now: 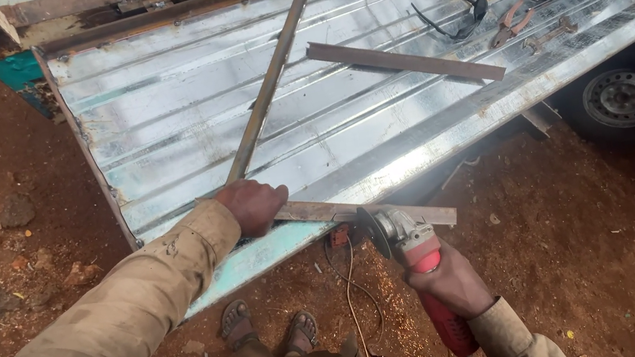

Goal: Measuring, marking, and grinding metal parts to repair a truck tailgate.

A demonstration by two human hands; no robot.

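the left hand pressed palm-down, fingers curled over a rusty steel strip lying across the corrugated sheet's near edge. the right hand, fingers wrapped tight, held a red angle grinder against the strip.

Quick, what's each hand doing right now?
Left hand: closed, pressing down on the metal bar on the metal sheet.
Right hand: closed around the red grinder.
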